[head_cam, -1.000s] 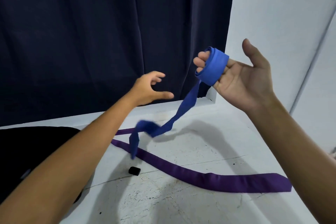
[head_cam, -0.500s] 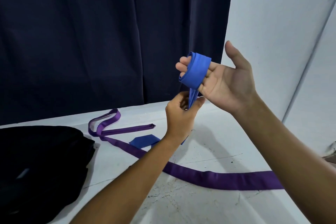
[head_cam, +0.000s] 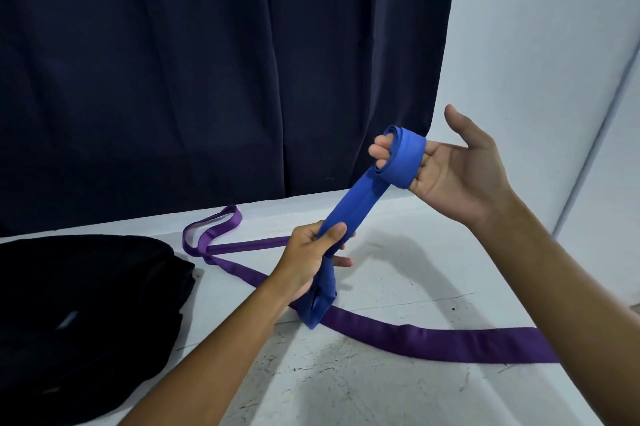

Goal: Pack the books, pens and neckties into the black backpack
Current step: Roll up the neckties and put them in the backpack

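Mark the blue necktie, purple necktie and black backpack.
blue necktie (head_cam: 349, 207): head view, taut stretch between the hands.
purple necktie (head_cam: 450, 344): head view, wide end on the table.
black backpack (head_cam: 86, 304): head view, top fabric.

A: What colour is the necktie wound round the right hand (head_cam: 460, 169) and gripped by the left hand (head_cam: 311, 263)?

B: The blue necktie (head_cam: 349, 214) is a plain royal blue, no pattern.

A: And beneath it?

B: A purple necktie (head_cam: 433, 342), solid violet, lies across a white table (head_cam: 398, 391) flecked with dark scuffs. Left of that tie sits the black backpack (head_cam: 79, 315). Behind the table hangs a plain dark navy curtain (head_cam: 207, 62), beside a pale wall (head_cam: 540, 45).
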Motion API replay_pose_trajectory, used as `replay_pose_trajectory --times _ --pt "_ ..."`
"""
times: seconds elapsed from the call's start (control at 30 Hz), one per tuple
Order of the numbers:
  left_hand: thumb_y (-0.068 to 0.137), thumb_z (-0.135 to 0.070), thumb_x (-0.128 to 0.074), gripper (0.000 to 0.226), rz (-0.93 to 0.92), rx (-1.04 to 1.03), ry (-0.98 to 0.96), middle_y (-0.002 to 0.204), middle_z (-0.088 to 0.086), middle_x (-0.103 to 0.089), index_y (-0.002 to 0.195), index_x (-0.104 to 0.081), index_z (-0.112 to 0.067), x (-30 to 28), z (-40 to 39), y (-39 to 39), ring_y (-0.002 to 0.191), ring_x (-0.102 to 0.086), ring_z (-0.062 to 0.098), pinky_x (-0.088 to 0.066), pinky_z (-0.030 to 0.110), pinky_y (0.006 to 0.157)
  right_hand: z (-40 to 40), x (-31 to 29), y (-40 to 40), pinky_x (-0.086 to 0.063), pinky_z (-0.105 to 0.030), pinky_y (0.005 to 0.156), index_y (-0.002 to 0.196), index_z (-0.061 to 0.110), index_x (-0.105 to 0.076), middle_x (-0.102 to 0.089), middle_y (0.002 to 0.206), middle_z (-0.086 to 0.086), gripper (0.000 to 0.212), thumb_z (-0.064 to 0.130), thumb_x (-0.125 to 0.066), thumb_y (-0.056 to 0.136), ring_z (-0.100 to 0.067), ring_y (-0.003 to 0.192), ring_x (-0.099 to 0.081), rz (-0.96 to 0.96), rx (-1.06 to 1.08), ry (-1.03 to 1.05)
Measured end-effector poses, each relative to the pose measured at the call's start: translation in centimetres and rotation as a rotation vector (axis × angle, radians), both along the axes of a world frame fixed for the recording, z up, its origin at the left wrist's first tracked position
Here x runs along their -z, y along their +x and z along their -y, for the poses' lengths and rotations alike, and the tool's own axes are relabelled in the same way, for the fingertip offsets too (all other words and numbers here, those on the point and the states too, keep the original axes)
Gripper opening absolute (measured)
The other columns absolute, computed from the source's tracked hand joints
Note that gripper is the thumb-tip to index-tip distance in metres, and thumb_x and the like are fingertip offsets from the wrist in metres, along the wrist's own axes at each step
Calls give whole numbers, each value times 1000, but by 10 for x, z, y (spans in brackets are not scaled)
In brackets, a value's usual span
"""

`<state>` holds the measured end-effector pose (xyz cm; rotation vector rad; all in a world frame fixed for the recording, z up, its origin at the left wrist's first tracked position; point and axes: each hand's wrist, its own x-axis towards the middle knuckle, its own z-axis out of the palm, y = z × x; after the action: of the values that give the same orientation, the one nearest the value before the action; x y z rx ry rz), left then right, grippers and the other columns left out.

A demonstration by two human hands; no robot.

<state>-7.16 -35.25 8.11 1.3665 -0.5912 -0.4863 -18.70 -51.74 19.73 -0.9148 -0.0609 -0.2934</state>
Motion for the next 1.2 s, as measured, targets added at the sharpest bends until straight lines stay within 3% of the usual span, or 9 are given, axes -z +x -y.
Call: replay_pose_trajectory --times 0.13,0.23,0.37,0.47,0.6,0.7,0.8,1.0,1.2 --pt "79 -33 -68 41 78 -84 76 72 14 -65 79 -67 8 14 -9 -6 64 -65 23 -52 40 69 -7 5 11 -53 -45 95 123 -11 -56 -64 119 -28 63 45 -43 96 -39 112 -64 14 64 -64" --pt "87 -15 -68 16 117 -68 61 64 7 -69 73 -71 -6 19 -11 -18 64 -63 24 -48 34 63 -7 12 23 -56 -42 90 129 -6 -49 -65 119 -27 57 40 -45 98 -36 109 -66 23 184 -145" --pt "75 -21 -71 46 44 83 -29 85 12 -76 121 -63 -21 10 -18 -26 82 -71 24 -55 37 79 -4 28 33 -55 -33 92 125 -2 -56 -68 117 -20 48 38 -40 102 -25 104 -69 -122 326 -580" --pt "76 -14 -67 55 -34 89 -158 81 14 -74 129 -56 -23 -7 -27 -24 76 -71 24 -57 30 76 -2 48 32 -51 -26 95 104 -16 -59 -69 102 -25 79 58 -30 100 -27 92 -69 -162 214 -981" --pt "95 -13 -50 32 -240 122 -247 63 7 -61 126 -56 -14 -28 -32 -10 55 -59 18 -54 28 59 -1 56 24 -45 -26 81 75 1 -53 -61 72 -11 92 89 -23 77 -25 68 -56 -301 -60 -1235" --pt "96 -30 -49 30 -262 150 -72 55 2 -49 119 -59 -13 -39 -38 4 39 -38 11 -40 23 44 5 55 19 -54 -35 87 96 3 -71 -73 94 -21 84 79 -36 84 -35 88 -70 -339 -451 -1156" --pt "84 -47 -53 45 -81 284 239 52 4 -43 111 -63 -12 -41 -48 26 37 -30 13 -36 23 46 16 54 16 -55 -34 69 86 6 -73 -71 76 -19 64 68 -62 78 -31 68 -69 -242 -658 -1011" --pt "86 -55 -50 47 -210 274 296 41 -1 -25 84 -58 -9 -30 -54 69 42 -38 19 -46 35 63 40 54 18 -56 -26 64 108 -9 -64 -72 76 -11 63 51 -47 97 -20 65 -70 68 -815 -489" --pt "97 -29 -58 25 223 -436 332 75 7 -67 77 -62 -15 -27 -25 96 70 -59 16 -43 22 62 21 28 5 -56 -31 67 99 -10 -68 -70 76 -17 60 48 -60 86 -27 65 -68 90 -530 -194"
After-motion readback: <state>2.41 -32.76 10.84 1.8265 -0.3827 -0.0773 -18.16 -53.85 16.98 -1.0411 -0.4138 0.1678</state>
